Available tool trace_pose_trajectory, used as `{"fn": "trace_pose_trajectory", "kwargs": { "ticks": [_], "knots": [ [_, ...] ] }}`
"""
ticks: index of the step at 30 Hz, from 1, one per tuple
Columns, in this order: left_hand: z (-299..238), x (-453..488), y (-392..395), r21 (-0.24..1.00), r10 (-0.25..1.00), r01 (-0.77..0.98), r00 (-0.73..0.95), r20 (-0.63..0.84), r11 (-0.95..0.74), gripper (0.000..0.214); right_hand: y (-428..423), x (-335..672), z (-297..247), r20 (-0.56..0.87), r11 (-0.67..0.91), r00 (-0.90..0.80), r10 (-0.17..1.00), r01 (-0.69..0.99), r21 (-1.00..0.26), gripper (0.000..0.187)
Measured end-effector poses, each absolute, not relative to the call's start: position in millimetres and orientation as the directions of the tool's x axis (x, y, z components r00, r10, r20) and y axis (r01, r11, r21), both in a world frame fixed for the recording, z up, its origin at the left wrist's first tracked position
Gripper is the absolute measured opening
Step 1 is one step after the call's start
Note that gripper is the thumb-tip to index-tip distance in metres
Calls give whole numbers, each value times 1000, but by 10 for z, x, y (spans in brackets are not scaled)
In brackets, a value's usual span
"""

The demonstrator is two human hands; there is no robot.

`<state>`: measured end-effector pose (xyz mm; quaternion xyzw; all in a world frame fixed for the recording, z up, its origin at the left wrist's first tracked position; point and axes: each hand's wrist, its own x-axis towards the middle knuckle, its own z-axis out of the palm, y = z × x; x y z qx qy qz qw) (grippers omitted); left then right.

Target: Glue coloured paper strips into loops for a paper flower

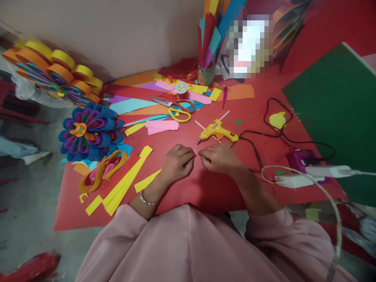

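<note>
My left hand (177, 163) and my right hand (217, 158) meet over the red table (205, 188), both with fingers pinched together on a small pink paper strip (195, 152) held between them. A silver bangle (146, 199) circles my left wrist. Just beyond my hands lies a yellow glue gun (217, 132) with its black cord trailing right. Yellow paper strips (123, 184) lie left of my left hand.
A blue and purple paper flower (89, 131) and an orange and yellow one (55, 72) sit at the left. Scissors (176, 107), a red thread spool (182, 90), pink paper (162, 125) and a cup of paper strips (206, 72) stand further back. A green board (337, 105) and chargers (317, 172) are right.
</note>
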<state>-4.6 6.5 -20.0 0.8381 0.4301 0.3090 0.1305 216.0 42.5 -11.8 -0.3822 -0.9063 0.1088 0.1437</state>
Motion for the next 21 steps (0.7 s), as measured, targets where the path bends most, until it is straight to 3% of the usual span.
{"fn": "trace_pose_trajectory", "kwargs": {
  "ticks": [21],
  "knots": [
    [-204,-58,63,473,782,624,461,420,-622,20,431,2147,-85,102,658,-681,725,642,-393,18]
  ]
}}
